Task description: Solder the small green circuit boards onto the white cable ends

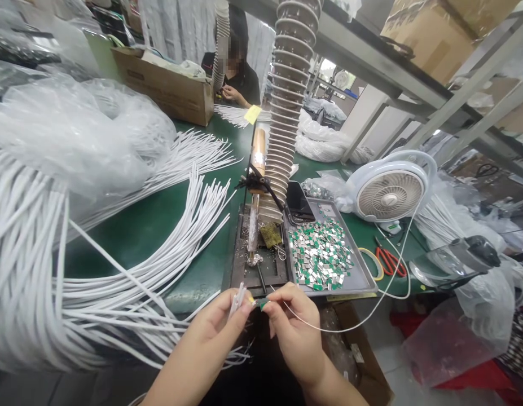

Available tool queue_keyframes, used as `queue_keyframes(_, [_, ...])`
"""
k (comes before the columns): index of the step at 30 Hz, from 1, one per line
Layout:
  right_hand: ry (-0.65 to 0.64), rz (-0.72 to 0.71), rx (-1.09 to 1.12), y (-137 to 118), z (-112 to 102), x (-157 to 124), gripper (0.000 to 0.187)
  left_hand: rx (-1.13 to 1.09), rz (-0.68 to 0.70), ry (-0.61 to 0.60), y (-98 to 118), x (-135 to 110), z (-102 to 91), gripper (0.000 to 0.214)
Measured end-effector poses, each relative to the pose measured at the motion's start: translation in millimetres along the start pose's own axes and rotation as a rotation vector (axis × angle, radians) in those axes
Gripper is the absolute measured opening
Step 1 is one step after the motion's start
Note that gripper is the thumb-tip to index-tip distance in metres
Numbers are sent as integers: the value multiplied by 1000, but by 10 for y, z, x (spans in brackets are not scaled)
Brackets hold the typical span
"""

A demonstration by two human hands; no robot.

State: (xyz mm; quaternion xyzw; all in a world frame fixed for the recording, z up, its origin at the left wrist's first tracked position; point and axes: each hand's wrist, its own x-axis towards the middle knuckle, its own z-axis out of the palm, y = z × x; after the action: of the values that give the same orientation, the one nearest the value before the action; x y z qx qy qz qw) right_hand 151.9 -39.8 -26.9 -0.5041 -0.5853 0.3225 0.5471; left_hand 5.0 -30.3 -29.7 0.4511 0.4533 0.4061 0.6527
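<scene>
Both hands work close together at 6 o'clock, each closed in a tight pinch. The left hand (pixel 202 338) grips a few white cable ends (pixel 237 300) between thumb and fingers, and the right hand (pixel 297 332) pinches a small green-and-silver tab (pixel 263 303) at its fingertips, just beside those ends, with a thin white wire (pixel 341 328) curving away to the right. A piece this small likely handles best with the fingertips braced against each other and both wrists steady, keeping the cable ends lined up with it. The tab shows a green face and bright metal, though its finer detail is too small to tell. A great mass of white cables (pixel 24 254) fills 9 o'clock on the green bench mat (pixel 138 231), and a cardboard box (pixel 163 90) sits at 11 o'clock. A co-worker (pixel 240 84) sits at 12 o'clock. At 1 o'clock, a metal tray (pixel 363 282) holds a loose pile of matching tabs (pixel 320 254). A white desk fan (pixel 390 194) stands at 2 o'clock, with red-handled scissors (pixel 390 260) lying below it.
</scene>
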Motion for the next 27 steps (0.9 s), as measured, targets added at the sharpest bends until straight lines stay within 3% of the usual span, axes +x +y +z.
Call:
queue_keyframes(4, [27,-198,-163,-48,-29,22,11,10,43,26,-13,3,6,14])
queue_keyframes(10, [-65,-286,-162,-74,-11,12,13,26,69,6,-19,-1,37,13])
queue_keyframes(18, [-117,-271,-170,-85,-13,40,15,87,90,-30,-29,-8,44,13])
queue_keyframes(27, [-93,-97,-107,-40,10,-1,20,131,102,-35,55,-27,76,11])
